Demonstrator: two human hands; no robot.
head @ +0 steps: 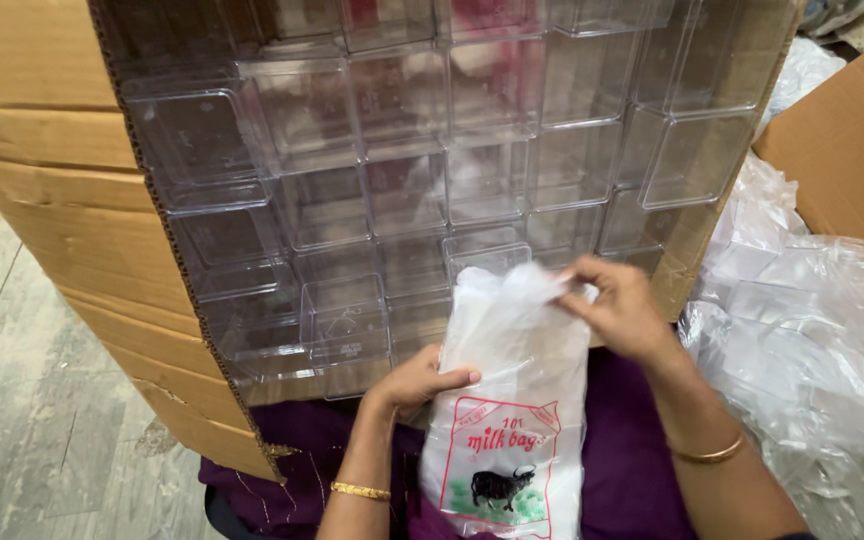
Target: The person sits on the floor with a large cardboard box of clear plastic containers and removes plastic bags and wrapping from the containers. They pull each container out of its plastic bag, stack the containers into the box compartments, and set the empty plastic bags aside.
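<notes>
Plastic bag (512,400), clear with red and green print, held over lap on purple cloth (622,450), just before open cardboard carton (62,150) stacked with clear plastic boxes (402,170). Left hand (417,380) closed on bag's left edge; right hand (617,305) pinching bag's top edge. Heap of clear wrapped packs (812,330) at right.

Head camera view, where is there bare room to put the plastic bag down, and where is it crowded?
Free: the grey floor left of the cardboard box. Crowded: the box is packed with clear plastic containers; a heap of clear wrappers fills the right. The left hand and right hand hold the printed plastic bag over the purple cloth.
</notes>
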